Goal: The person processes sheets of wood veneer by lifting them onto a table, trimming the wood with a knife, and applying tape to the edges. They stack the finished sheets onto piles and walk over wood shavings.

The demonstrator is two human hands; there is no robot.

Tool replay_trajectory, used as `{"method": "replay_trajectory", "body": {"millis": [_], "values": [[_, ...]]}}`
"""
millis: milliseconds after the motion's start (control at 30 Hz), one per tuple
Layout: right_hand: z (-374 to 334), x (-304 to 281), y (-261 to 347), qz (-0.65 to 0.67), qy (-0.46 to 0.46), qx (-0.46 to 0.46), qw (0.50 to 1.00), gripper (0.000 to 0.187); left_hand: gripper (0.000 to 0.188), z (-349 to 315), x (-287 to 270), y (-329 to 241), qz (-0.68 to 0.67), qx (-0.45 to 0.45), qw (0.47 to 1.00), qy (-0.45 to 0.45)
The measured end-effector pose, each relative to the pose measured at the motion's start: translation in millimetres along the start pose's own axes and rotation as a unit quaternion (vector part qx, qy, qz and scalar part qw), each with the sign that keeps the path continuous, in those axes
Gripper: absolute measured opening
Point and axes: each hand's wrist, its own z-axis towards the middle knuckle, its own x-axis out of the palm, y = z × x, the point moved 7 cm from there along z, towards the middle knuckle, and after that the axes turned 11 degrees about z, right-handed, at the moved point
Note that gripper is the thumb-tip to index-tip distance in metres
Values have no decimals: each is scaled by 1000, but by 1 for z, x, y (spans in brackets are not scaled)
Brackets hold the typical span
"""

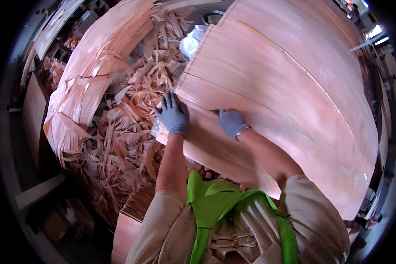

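Observation:
A broad stack of pale pink wood veneer sheets (268,75) lies before me. My left hand (175,116), in a grey glove, rests flat near the stack's left edge, fingers stretched out. To its right, my right hand (232,122), also gloved, is on the top sheet with its fingers curled. A small dark tip (215,111) sticks out at those fingers; what it belongs to is hidden. Long seams or splits run across the sheets from near both hands toward the right. Further up lies a narrow light strip (301,66) of veneer, curving across the surface.
Torn veneer scraps (123,127) heap up left of the stack. Beyond them stands a tall bundle of veneer strips (88,75). Crumpled clear plastic (192,42) and a dark round container (213,17) sit by the far left edge. Another veneer stack (125,233) is beside me, lower left.

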Motion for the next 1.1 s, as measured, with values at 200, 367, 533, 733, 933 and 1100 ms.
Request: {"method": "replay_trajectory", "body": {"millis": [200, 367, 533, 733, 933, 1100], "values": [[-93, -29, -62, -37, -35, 60, 997, 18, 55, -3, 9, 3, 64, 1, 997, 43], [-157, -41, -115, -24, -30, 87, 995, 20, 51, 1, -5, -10, 86, 4, 986, 144], [-160, -40, -121, -5, -66, 49, 997, 18, 62, -97, -67, -182, -105, 259, 958, 63], [-155, -41, -123, 2, -60, 66, 996, 22, 56, -141, -52, -265, -170, 214, 952, 135], [-216, -42, -191, 5, -39, 55, 998, 18, 54, -149, -45, -265, 2, 262, 963, 60], [-306, -45, -278, 30, -57, 63, 996, 18, 56, -150, -43, -270, 17, 260, 963, 67]]}}
